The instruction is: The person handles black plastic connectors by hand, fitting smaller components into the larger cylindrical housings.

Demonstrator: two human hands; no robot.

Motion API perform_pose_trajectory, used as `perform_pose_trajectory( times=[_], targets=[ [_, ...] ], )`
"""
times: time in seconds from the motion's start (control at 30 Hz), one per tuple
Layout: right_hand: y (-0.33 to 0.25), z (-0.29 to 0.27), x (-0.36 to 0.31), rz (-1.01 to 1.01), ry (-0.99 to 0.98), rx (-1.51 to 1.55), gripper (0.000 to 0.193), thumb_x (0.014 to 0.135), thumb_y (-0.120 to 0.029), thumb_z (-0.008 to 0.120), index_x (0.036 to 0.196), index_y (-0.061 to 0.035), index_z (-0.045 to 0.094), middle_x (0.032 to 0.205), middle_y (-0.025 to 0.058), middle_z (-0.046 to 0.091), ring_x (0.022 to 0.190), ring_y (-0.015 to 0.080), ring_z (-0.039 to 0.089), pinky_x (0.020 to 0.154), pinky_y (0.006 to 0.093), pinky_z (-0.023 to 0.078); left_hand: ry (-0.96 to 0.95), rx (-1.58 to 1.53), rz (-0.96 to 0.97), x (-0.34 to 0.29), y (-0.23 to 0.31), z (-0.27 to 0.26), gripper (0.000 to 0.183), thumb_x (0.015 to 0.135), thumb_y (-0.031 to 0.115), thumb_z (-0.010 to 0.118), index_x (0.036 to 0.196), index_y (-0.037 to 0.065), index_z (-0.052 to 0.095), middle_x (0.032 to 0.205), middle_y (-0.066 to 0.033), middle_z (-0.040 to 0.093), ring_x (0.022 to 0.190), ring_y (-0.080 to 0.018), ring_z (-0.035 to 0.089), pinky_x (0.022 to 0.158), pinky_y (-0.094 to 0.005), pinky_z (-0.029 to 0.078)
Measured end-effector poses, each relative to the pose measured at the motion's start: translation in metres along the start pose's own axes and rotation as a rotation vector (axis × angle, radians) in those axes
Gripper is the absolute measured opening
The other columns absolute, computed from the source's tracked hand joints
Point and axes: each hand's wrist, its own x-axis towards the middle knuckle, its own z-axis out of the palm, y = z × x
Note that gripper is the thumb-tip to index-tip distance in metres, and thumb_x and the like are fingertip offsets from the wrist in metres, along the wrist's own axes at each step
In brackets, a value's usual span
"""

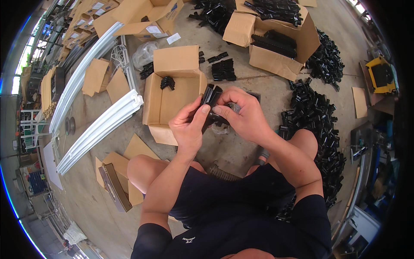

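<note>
Both hands meet in front of me over the concrete floor, gripping the same black plastic part (211, 100). My left hand (188, 126) wraps its lower end, thumb pressed against it. From the right, my right hand (242, 113) pinches its top and side with the fingers. Just beyond the hands sits an open cardboard box (160, 102) with a few black parts (167, 82) lying in its far corner. I am sitting or squatting, with my bare knees under the forearms.
A long heap of black plastic parts (317, 125) runs along my right. Another open carton full of black parts (276, 41) stands far right. White plastic channel lengths (101, 125) lie at left, among flat cardboard pieces (113, 172). A yellow device (381, 75) sits at far right.
</note>
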Motion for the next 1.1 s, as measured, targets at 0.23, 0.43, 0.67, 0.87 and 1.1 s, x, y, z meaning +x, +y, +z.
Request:
perform_pose_trajectory(
  times=[0.23, 0.43, 0.67, 0.87, 1.1],
  targets=[
    [-0.005, 0.002, 0.003, -0.157, 0.012, -0.067, 0.011, 0.089, -0.006, 0.072, 0.093, 0.0007, 0.065, 0.090, 0.0123, 0.063, 0.084, 0.0292, 0.064, 0.075, 0.0360, 0.051, 0.048, 0.010, -0.093, -0.005, 0.007, 0.001, 0.027, 0.092, 0.000, 0.074, 0.119, -0.004, 0.072, 0.104, -0.0061, 0.073, 0.089, -0.0071, 0.066, 0.079, -0.0219, 0.055],
    [-0.001, 0.003, 0.003, -0.115, 0.010, -0.116, 0.008, 0.090, -0.002, 0.069, 0.092, 0.0007, 0.062, 0.091, 0.0140, 0.062, 0.083, 0.0290, 0.063, 0.075, 0.0345, 0.050, -0.032, -0.090, -0.013, -0.001, 0.011, 0.007, 0.028, 0.094, 0.000, 0.073, 0.122, -0.004, 0.070, 0.108, -0.0077, 0.073, 0.093, -0.0081, 0.067, 0.082, -0.0227, 0.055],
    [0.002, 0.007, -0.001, 0.009, -0.082, 0.010, 0.012, 0.095, -0.007, 0.065, 0.096, 0.0025, 0.059, 0.095, 0.0109, 0.059, 0.089, 0.0215, 0.060, 0.084, 0.0322, 0.049, -0.056, -0.087, -0.026, -0.003, 0.013, 0.000, 0.027, 0.095, -0.004, 0.069, 0.122, -0.006, 0.069, 0.110, -0.0106, 0.072, 0.094, -0.0105, 0.068, 0.085, -0.0253, 0.058],
    [0.014, 0.002, -0.002, 0.089, -0.124, 0.137, 0.012, 0.094, -0.007, 0.067, 0.096, 0.0019, 0.059, 0.094, 0.0075, 0.058, 0.090, 0.0169, 0.059, 0.084, 0.0298, 0.049, -0.084, -0.150, -0.014, -0.003, 0.013, 0.002, 0.028, 0.095, -0.005, 0.068, 0.123, -0.006, 0.068, 0.111, -0.0108, 0.072, 0.094, -0.0105, 0.067, 0.085, -0.0255, 0.058],
    [0.020, 0.004, -0.003, 0.084, -0.121, 0.094, 0.010, 0.093, -0.006, 0.065, 0.096, 0.0013, 0.059, 0.094, 0.0077, 0.058, 0.089, 0.0176, 0.058, 0.085, 0.0301, 0.048, -0.078, -0.151, -0.021, -0.002, 0.011, 0.003, 0.028, 0.095, -0.002, 0.070, 0.123, -0.005, 0.069, 0.111, -0.0107, 0.073, 0.095, -0.0090, 0.067, 0.083, -0.0227, 0.056]
  ],
)
